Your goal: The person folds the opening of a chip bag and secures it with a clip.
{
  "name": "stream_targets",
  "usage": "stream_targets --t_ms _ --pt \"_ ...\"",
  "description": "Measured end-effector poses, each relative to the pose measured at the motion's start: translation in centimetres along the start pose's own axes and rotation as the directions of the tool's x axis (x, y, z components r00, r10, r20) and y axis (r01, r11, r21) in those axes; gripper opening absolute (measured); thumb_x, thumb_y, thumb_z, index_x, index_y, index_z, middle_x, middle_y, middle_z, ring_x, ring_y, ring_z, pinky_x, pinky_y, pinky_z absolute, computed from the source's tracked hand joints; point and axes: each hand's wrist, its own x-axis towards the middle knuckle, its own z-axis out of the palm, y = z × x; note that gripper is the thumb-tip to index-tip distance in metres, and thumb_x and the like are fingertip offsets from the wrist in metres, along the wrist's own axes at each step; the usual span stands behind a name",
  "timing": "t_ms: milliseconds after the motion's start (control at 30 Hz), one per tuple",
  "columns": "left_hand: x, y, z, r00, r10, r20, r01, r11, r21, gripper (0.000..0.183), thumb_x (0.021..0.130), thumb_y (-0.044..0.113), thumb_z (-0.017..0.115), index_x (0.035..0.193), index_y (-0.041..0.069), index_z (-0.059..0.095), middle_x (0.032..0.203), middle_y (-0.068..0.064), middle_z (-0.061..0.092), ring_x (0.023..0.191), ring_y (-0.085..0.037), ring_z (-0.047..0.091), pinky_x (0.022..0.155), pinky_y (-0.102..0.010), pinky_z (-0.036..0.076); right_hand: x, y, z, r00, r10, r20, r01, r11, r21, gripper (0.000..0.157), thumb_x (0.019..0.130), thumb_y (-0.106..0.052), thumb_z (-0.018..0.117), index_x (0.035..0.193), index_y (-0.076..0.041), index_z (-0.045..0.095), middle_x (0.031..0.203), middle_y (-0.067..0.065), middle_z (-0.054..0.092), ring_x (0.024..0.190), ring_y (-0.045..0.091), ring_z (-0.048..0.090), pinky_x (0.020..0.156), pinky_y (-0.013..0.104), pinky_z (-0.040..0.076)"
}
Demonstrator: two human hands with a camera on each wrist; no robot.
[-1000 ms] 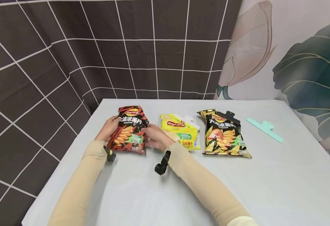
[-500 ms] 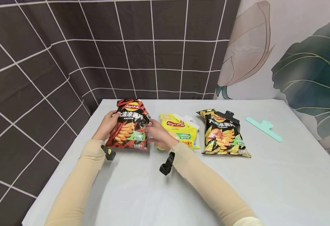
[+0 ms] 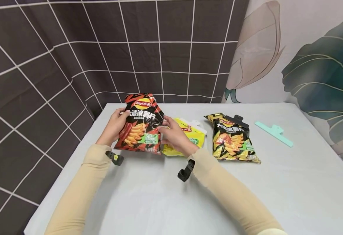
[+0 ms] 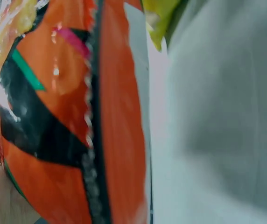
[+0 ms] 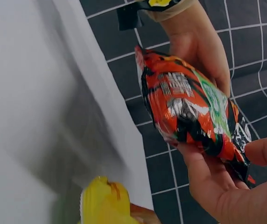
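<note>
A red and black chip bag [image 3: 139, 127] is held raised off the white table between both hands. My left hand [image 3: 114, 125] grips its left side, thumb across the front. On the bag's right side, my right hand [image 3: 175, 134] pinches the edge, thumb in front and other fingers behind. From the right wrist view, the chip bag [image 5: 189, 105] appears side-on, with the right hand's fingers [image 5: 206, 175] beneath it. In the left wrist view the bag's orange bottom [image 4: 119, 116] fills much of the picture. Behind the right hand lies a partly covered yellow chip bag [image 3: 193, 133].
A white clip [image 3: 199, 126] sits on the yellow bag's top corner. Further right lies a black and gold chip bag [image 3: 231, 140] with a black clip [image 3: 237, 120] on its top. A mint-green clip [image 3: 274, 133] lies loose on the table [image 3: 159, 195]. A dark grid-patterned curtain stands behind and left.
The red bag has been lifted up and slightly right, both hands moving with it. The right hand now covers part of the yellow bag. The other bag and loose clip stay put.
</note>
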Motion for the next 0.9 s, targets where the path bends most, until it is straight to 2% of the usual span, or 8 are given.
stream_targets --t_ms 167,267,433,600,900 --pt "-0.8 1.3 1.0 0.999 0.033 0.02 -0.032 0.999 -0.019 0.06 0.102 0.04 0.038 0.152 0.01 0.021 0.145 -0.021 0.038 0.126 -0.033 0.046 0.103 -0.044 0.042 -0.9 -0.3 -1.3 0.997 -0.064 -0.042 0.061 0.996 -0.065 0.057 0.099 -0.012 0.049 0.151 -0.013 0.025 0.14 0.01 0.045 0.111 0.029 0.059 0.063 0.031 0.057" --pt "-1.2 1.8 1.7 0.998 0.047 0.029 -0.045 0.997 -0.06 0.059 0.102 0.038 0.039 0.151 0.01 0.021 0.145 -0.021 0.038 0.126 -0.032 0.046 0.104 -0.043 0.042 -1.6 -0.6 -2.2 0.992 -0.108 -0.064 0.103 0.991 -0.084 0.055 0.099 -0.013 0.05 0.15 -0.012 0.028 0.136 0.012 0.049 0.113 0.029 0.06 0.058 0.03 0.056" --pt "-2.2 2.5 3.4 0.996 0.067 0.063 -0.056 0.986 -0.155 0.056 0.103 0.031 0.039 0.151 0.009 0.02 0.145 -0.021 0.037 0.127 -0.03 0.046 0.105 -0.042 0.041 -2.9 -1.0 -4.4 0.99 -0.127 -0.062 0.12 0.987 -0.106 0.057 0.1 -0.015 0.05 0.151 -0.009 0.026 0.135 0.016 0.049 0.121 0.033 0.055 0.058 0.032 0.057" --pt "-3.5 2.9 5.2 0.987 0.099 0.13 -0.069 0.974 -0.217 0.056 0.104 0.026 0.04 0.152 0.008 0.017 0.144 -0.022 0.036 0.129 -0.032 0.045 0.107 -0.043 0.04 -4.5 -0.7 -7.1 0.992 -0.118 -0.048 0.109 0.98 -0.167 0.061 0.1 -0.017 0.05 0.153 -0.008 0.02 0.14 0.017 0.044 0.126 0.034 0.049 0.061 0.033 0.058" --pt "-5.6 2.5 8.6 0.962 0.161 0.221 -0.113 0.97 -0.215 0.058 0.102 0.021 0.046 0.15 0.008 0.018 0.125 -0.018 0.04 0.113 -0.028 0.05 0.1 -0.041 0.044 -7.6 0.4 -11.6 0.989 -0.148 -0.024 0.136 0.953 -0.269 0.061 0.098 -0.016 0.053 0.15 -0.003 0.022 0.138 0.022 0.042 0.123 0.036 0.049 0.063 0.036 0.058"
